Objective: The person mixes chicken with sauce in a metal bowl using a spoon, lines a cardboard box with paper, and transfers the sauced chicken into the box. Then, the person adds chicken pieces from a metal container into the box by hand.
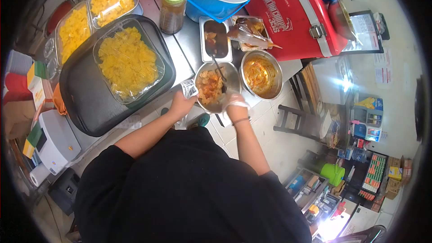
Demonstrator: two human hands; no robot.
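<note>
A metal bowl with pieces of food in reddish sauce stands at the counter's front edge, with a dark-handled utensil leaning in it. At its right rim is my right hand, in a clear plastic glove, with fingers curled; what they hold is too blurred to tell. My left hand is closed on a small printed packet at the bowl's left side. Another metal bowl with orange-red sauce stands to the right. Behind them sit a metal tray of brown sauce and a tray with a plastic bag.
On the left, a black tray bears a plastic-covered container of yellow chips. A squeeze bottle, a blue bucket and a red cooler stand behind. A dark chair is at the right.
</note>
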